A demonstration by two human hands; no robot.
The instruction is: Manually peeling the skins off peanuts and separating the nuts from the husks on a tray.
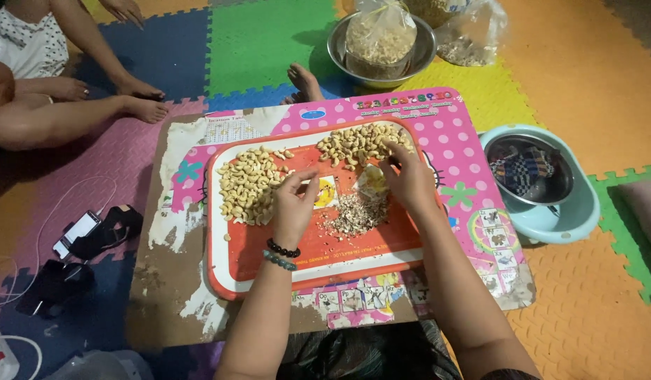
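Note:
An orange tray (353,250) with a white rim lies on a worn pink dotted table (473,162). A pile of pale cashew nuts (246,184) fills the tray's left side, and a second pile (357,142) lies at its far edge. Brown skins and bits (355,213) form a heap in the middle. My left hand (294,204), with two bead bracelets on the wrist, pinches a small nut between thumb and fingers above the tray. My right hand (408,179) rests fingers-down at the far pile, touching nuts; what it grips is hidden.
A steel bowl (417,53) behind the table holds a clear bag of nuts (379,35). A steel bowl inside a pale blue basin (550,211) stands at right. Another person's legs and feet (139,105) are at far left. A phone (75,232) and cables lie on the foam mats.

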